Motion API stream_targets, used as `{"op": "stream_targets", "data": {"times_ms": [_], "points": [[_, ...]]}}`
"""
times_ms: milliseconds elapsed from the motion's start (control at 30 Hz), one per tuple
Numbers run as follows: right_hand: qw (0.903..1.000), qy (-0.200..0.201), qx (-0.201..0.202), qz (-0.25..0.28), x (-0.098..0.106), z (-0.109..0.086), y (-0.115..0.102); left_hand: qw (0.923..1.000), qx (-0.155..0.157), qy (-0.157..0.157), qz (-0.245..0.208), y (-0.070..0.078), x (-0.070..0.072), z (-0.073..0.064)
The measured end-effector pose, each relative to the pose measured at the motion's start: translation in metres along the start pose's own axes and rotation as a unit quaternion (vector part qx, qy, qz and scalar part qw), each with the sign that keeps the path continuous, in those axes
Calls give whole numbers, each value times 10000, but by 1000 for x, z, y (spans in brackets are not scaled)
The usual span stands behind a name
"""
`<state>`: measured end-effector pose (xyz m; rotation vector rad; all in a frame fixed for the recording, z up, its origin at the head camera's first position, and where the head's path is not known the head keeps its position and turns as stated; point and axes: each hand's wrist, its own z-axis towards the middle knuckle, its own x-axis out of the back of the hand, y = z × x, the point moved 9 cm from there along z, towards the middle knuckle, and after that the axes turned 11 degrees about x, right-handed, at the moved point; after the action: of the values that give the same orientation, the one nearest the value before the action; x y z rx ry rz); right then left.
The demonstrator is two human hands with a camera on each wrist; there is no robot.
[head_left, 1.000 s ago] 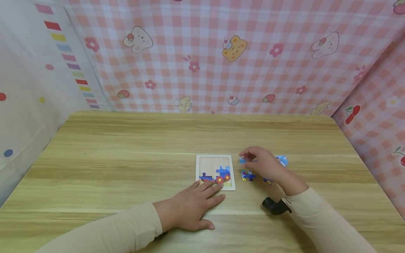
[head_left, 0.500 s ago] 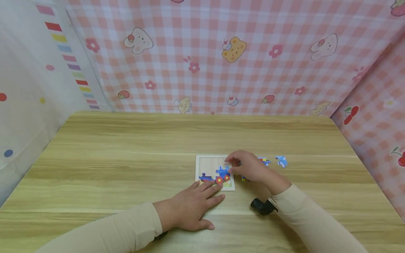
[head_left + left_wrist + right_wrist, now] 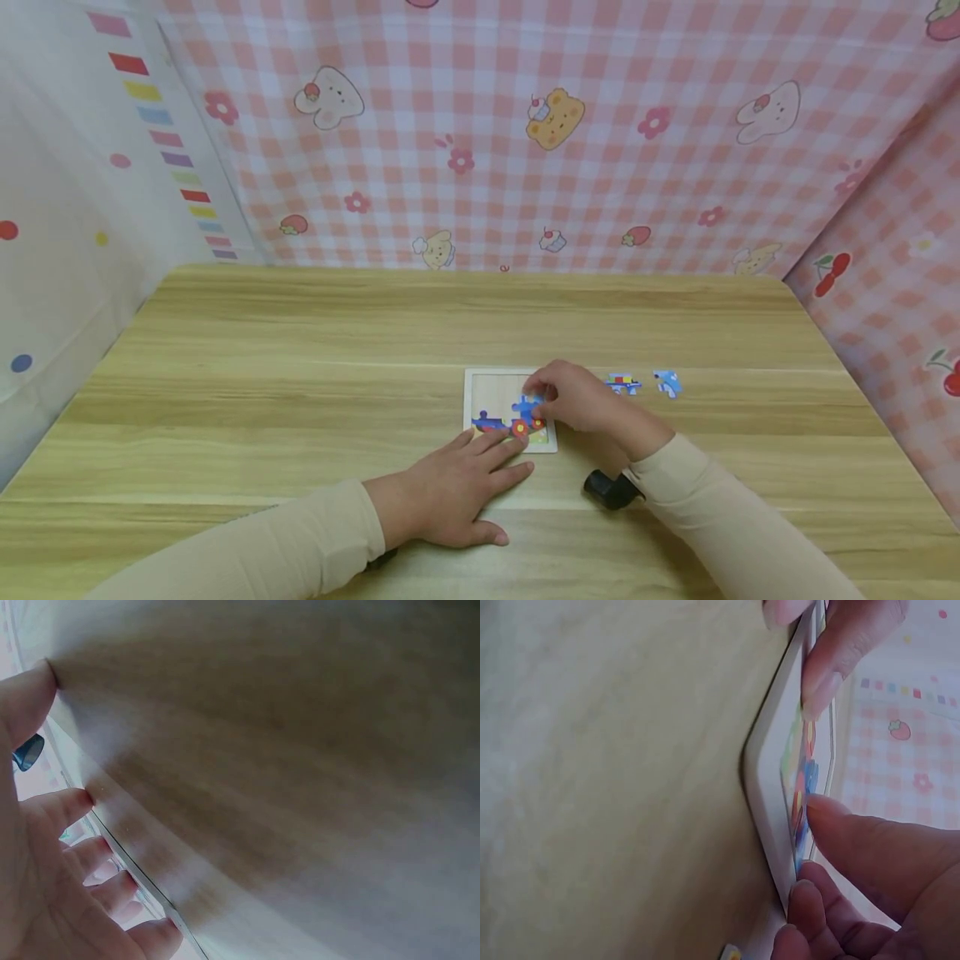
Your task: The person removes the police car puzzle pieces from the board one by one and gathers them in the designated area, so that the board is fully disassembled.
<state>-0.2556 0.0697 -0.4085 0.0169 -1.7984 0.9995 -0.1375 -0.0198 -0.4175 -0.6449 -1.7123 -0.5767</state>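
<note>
In the head view a jigsaw tray (image 3: 467, 400) with a pale wooden rim lies on the table. Fitted pieces along its lower part form a blue train (image 3: 491, 424) with red wheels. My left hand (image 3: 453, 492) lies flat, fingers spread, fingertips over the tray's near edge. At the right rim, my right hand (image 3: 573, 398) pinches a blue puzzle piece between thumb and fingers, the piece mostly hidden by them. In the right wrist view its thumb (image 3: 847, 825) is low over the picture and its other fingertips are right at the rim.
Two loose puzzle pieces lie right of the tray: one with coloured blocks (image 3: 622, 383) and a light blue one (image 3: 667, 383). Another piece (image 3: 731, 952) shows at the bottom of the right wrist view. A black wrist mount (image 3: 611, 490) hangs under the right sleeve. Patterned curtains (image 3: 480, 183) border the table (image 3: 300, 333).
My right hand has moved left from the loose pieces to the tray's right rim, bringing a piece along. The loose piece with coloured blocks has come into view. My left hand has stayed put.
</note>
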Motion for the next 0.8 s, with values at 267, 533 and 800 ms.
{"op": "stream_targets", "data": {"times_ms": [267, 533, 800], "points": [[9995, -115, 205, -205, -3, 0, -5, 9999, 1, 94, 64, 1, 1, 0], [9993, -58, 270, -257, -3, 0, -8, 9999, 73, 37, 143, 1, 1, 1], [10000, 45, 42, -60, -1, 1, -5, 9999, 76, 74, 128, 1, 2, 0]]}}
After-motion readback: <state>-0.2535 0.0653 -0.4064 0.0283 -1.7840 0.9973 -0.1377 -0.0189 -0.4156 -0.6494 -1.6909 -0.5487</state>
